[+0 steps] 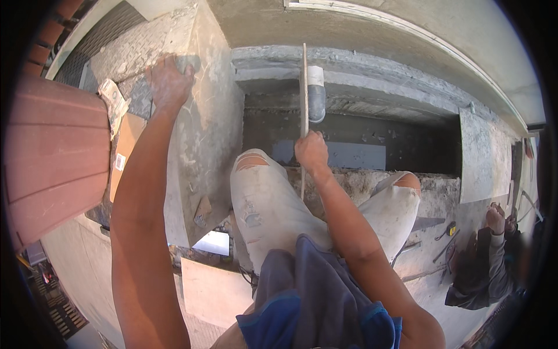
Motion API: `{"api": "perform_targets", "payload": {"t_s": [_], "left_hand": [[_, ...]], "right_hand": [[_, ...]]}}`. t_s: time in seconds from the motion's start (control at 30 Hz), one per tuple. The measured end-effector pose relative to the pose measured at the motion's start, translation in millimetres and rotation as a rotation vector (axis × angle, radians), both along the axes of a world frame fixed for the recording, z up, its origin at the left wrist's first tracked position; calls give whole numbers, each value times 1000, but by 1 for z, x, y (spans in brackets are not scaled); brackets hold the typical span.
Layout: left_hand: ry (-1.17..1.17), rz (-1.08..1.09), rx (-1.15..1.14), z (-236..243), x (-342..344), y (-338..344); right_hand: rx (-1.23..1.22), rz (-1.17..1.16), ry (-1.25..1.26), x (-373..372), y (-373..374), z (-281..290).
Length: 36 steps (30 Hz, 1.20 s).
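My right hand (312, 151) is closed around a thin board (304, 87) seen edge-on, held upright across a long sunken trough (261, 128). Behind the board, a grey pipe elbow (316, 103) with a white collar comes out of the trough's far wall. My left hand (170, 82) lies with its fingers stretched out on top of a rough concrete block (206, 110), near its upper corner. A grey patch or piece beside its thumb cannot be made out. My knees, in torn pale trousers, are at the trough's near edge.
A reddish ribbed bin (58, 157) stands left, beside cardboard (129, 142). A flat panel (485, 154) covers the trough's right end. At right lie a saw blade (427, 223) and a yellow tape measure (451, 228); another person's hand (496, 219) is near. A board (215, 292) lies below.
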<state>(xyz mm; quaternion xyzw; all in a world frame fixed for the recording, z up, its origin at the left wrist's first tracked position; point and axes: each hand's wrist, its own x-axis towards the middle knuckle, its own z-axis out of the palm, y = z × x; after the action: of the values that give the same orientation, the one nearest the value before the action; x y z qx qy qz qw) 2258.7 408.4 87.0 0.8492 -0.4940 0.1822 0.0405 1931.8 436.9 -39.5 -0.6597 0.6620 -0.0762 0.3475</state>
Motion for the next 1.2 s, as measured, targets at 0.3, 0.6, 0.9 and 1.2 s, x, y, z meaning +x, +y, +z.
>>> {"api": "perform_targets", "payload": {"t_s": [0.3, 0.6, 0.9, 1.2], "left_hand": [[36, 35, 37, 4, -4, -2], [23, 11, 36, 10, -4, -2], [-28, -6, 37, 5, 5, -4], [-68, -62, -2, 0, 13, -4]], "right_hand": [[-21, -29, -23, -1, 0, 1], [-11, 49, -74, -17, 20, 32], [-4, 103, -88, -30, 29, 30], [125, 261, -53, -61, 59, 37]]}}
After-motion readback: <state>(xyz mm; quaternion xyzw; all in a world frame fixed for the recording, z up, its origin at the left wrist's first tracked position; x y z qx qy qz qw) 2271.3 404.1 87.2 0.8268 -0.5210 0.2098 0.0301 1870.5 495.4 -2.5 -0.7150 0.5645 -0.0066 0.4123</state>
